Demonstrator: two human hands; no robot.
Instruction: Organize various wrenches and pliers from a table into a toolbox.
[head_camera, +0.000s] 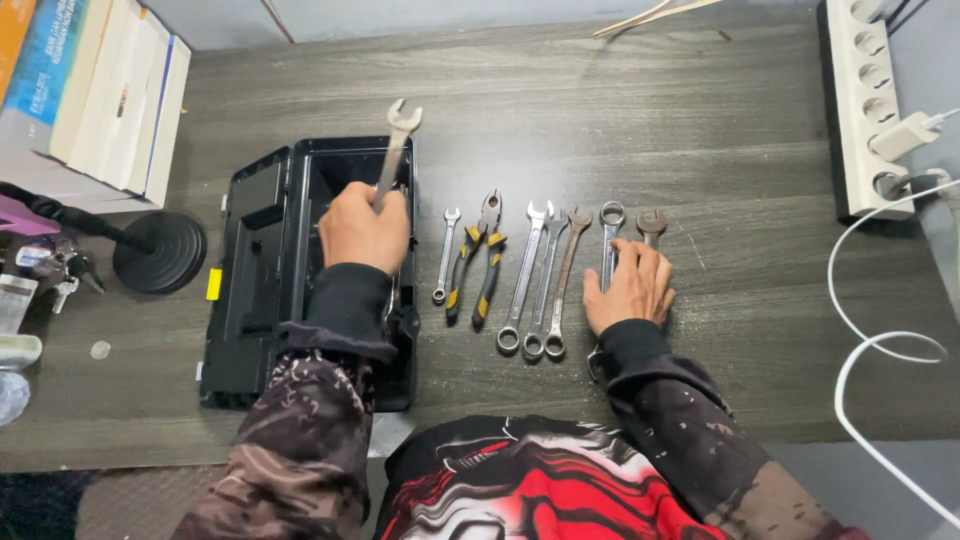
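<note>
Head view: the left hand (363, 228) gripped one wrench (392, 152) above the open black toolbox (255, 280), its head pointing away. The right hand (630, 287) lay flat and unclenched on two wrenches (612, 235) at the row's right end. Between the hands lay four more wrenches (524, 280) and one pair of pliers (477, 258).

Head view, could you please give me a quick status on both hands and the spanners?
Left hand gripping a large spanner above the open black toolbox. Right hand flat on two spanners on the table. Nothing obstructing.
</note>
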